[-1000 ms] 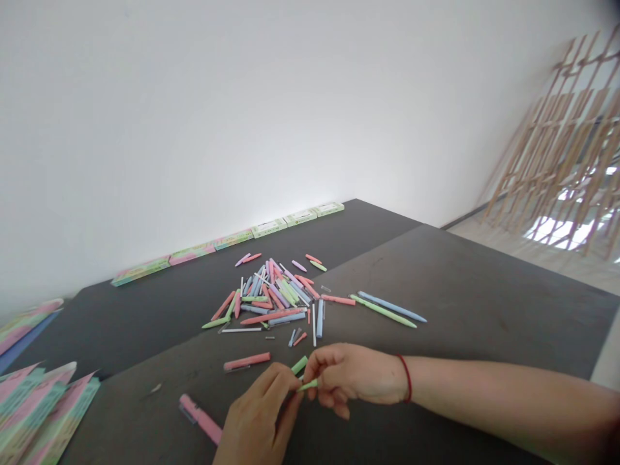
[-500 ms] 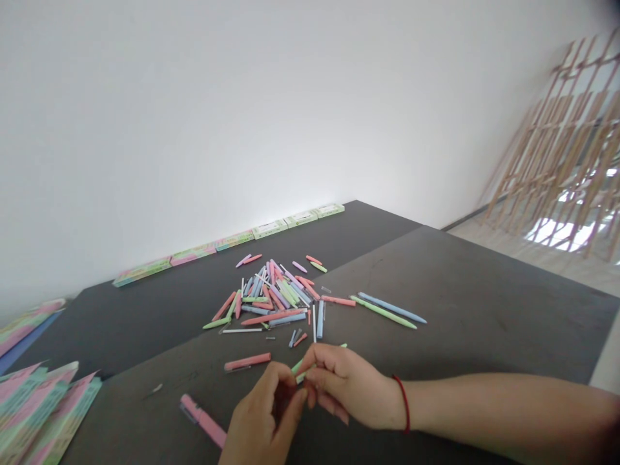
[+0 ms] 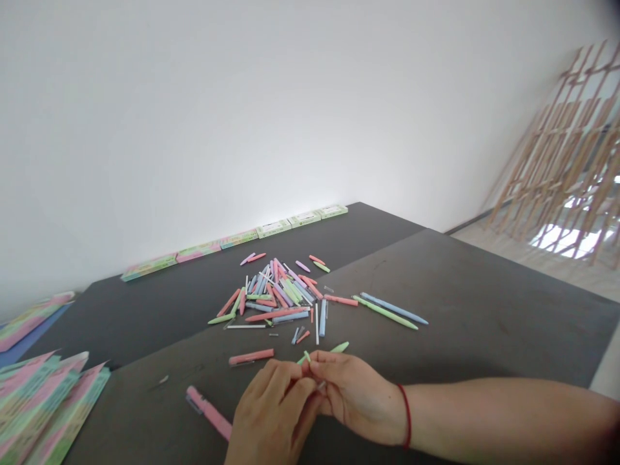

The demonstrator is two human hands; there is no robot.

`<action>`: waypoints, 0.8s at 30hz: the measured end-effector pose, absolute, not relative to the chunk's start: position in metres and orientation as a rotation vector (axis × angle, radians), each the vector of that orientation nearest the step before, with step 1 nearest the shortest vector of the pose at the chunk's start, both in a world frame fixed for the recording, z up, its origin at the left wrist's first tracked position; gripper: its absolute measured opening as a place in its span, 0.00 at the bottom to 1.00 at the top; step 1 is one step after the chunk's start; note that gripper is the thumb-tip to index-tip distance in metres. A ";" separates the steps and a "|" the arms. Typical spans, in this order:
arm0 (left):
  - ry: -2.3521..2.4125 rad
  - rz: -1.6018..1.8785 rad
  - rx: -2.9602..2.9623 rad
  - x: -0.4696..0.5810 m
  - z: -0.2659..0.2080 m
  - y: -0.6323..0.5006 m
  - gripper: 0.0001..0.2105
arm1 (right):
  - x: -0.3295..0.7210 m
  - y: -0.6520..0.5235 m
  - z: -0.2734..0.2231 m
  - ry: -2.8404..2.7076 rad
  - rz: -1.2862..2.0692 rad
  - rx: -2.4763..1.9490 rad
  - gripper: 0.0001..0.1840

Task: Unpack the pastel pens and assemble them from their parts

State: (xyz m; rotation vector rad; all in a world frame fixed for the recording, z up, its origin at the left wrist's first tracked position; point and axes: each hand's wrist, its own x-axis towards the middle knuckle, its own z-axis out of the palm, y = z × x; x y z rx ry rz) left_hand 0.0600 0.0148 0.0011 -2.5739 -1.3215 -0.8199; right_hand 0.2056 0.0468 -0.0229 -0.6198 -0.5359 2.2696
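Note:
My left hand (image 3: 271, 413) and my right hand (image 3: 358, 397) meet at the near middle of the table, fingertips pressed together. Between them sticks up a small green pen part (image 3: 307, 356), pinched by my right thumb and forefinger. The fingers of my left hand curl close against it; what they grip is mostly hidden. A pale bit shows between the hands. Behind my right hand a green pen barrel (image 3: 340, 347) pokes out, partly covered. To the left lie a pink pen (image 3: 210, 413) and a coral pen barrel (image 3: 252, 356) with a clear clip.
Beyond my hands a heap of pastel pen parts (image 3: 278, 290) spreads over the dark table (image 3: 475, 310). A green pen (image 3: 387, 313) and a blue pen (image 3: 394, 307) lie to its right. Flat boxes (image 3: 198, 250) line the wall; more cartons (image 3: 58, 413) stand at left.
Both hands have drawn closer together, my left hand turning more palm-down. The small green part now points upward between the fingertips. The view has shifted slightly.

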 end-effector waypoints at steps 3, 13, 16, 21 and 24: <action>-1.270 -0.781 -2.587 0.064 -0.002 0.015 0.08 | 0.201 0.044 -0.025 -0.605 2.247 -0.648 0.14; -1.818 -1.024 -2.525 0.046 0.011 0.016 0.07 | 0.248 0.072 0.011 -2.230 1.077 -0.685 0.13; -1.856 -1.105 -2.541 0.045 0.010 0.016 0.08 | 0.257 0.070 0.019 -2.345 1.037 -0.661 0.10; -1.702 -1.195 -2.679 0.048 0.008 0.015 0.06 | 0.258 0.065 0.022 -2.407 1.052 -0.588 0.11; -1.639 -1.176 -2.723 0.048 0.008 0.015 0.05 | 0.259 0.067 0.022 -2.443 1.057 -0.564 0.16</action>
